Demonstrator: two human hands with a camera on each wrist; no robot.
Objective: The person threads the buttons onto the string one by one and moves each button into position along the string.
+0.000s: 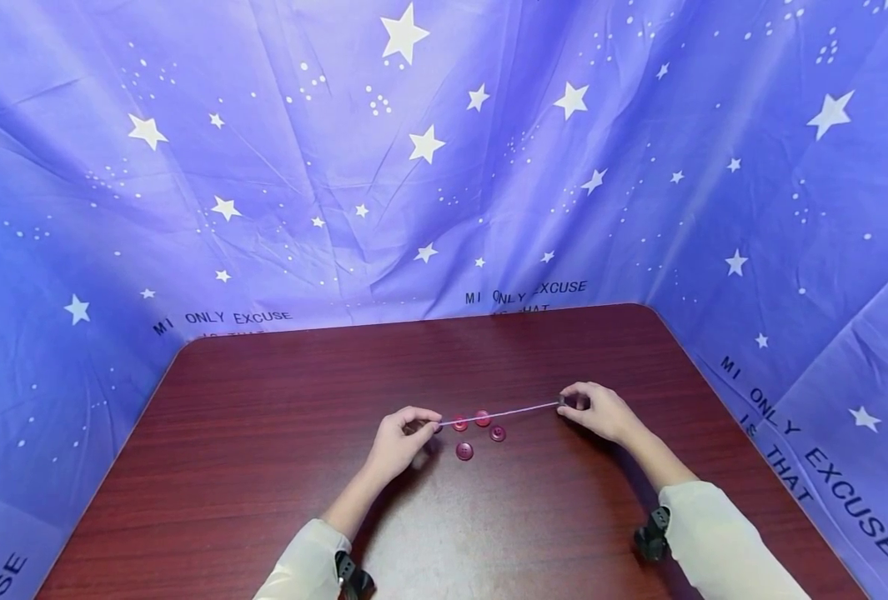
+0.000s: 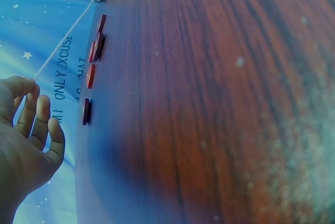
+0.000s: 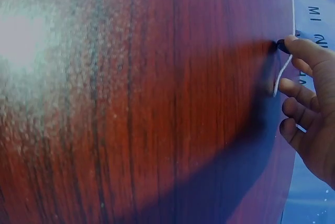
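Observation:
A thin pale cord [image 1: 522, 410] is stretched taut between the two hands, just above the table. The left hand [image 1: 402, 435] pinches one end between thumb and forefinger, its other fingers loosely bent in the left wrist view. At the other end, the right hand [image 1: 599, 410] pinches a small dark button [image 3: 283, 46] together with the cord, and a short tail of cord [image 3: 283, 72] hangs below its fingertips. Whether the cord runs through the button's holes cannot be told. Beneath the cord lie several red and maroon buttons, one maroon button [image 1: 464, 451] closest to the person.
The dark red wood-grain table [image 1: 263, 467] has rounded far corners. A blue-purple star-print cloth [image 1: 301, 167] hangs behind it and at both sides. Each wrist wears a black camera, the right wrist camera [image 1: 652, 533] sitting near the tabletop.

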